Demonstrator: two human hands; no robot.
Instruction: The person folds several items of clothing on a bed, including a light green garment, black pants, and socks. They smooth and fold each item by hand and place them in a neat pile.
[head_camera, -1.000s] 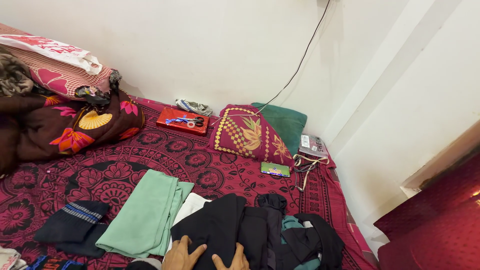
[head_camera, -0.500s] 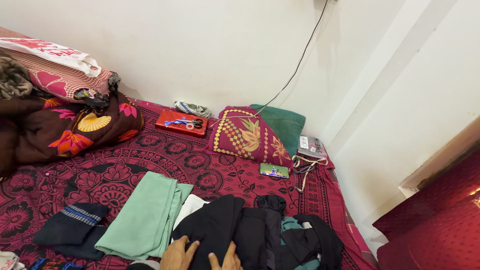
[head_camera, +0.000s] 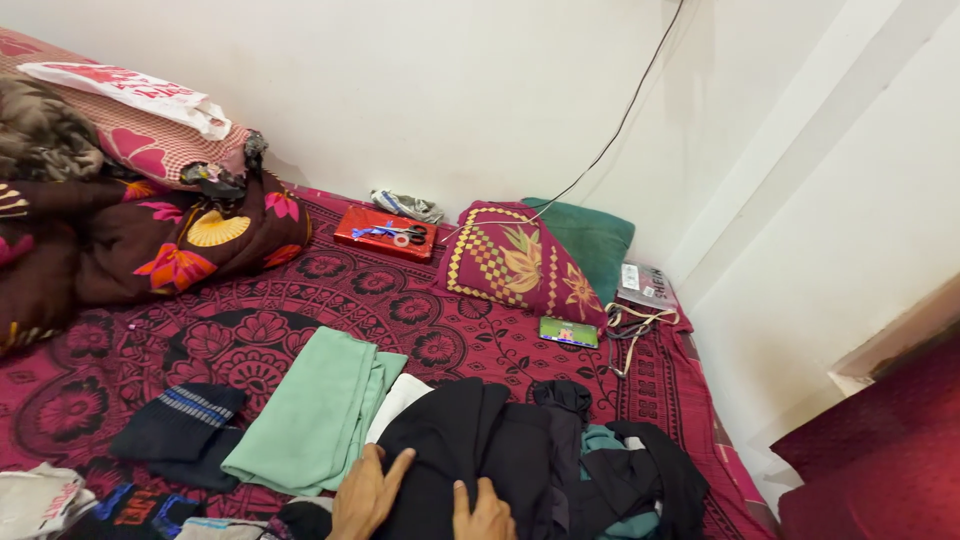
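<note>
**Both hands flat on a black garment at the near edge of the bed**

A black garment (head_camera: 470, 450) lies spread on the patterned red bedsheet (head_camera: 330, 300), low in the middle of the view. The left hand (head_camera: 365, 495) rests on its left edge, fingers spread and flat, gripping nothing. The right hand (head_camera: 482, 512) lies flat on the cloth just beside it, fingers loosely apart, also pinching nothing.

Touching the garment on the right is a heap of dark clothes (head_camera: 620, 480) with a bit of teal cloth showing through. On the left, a white cloth (head_camera: 398, 402) peeks out from under it, and beside that lies a folded pale green cloth (head_camera: 315, 415). Further left sits a folded dark navy piece with pale stripes (head_camera: 180, 425).

Farther back, a maroon cushion (head_camera: 515, 262) leans on a green pillow (head_camera: 590, 235), with a phone (head_camera: 568, 331) lying flat in front. A red box (head_camera: 385, 232) with scissors (head_camera: 400, 234) on top sits near the wall. A bundle of floral bedding (head_camera: 150, 240) is piled at the far left.
</note>
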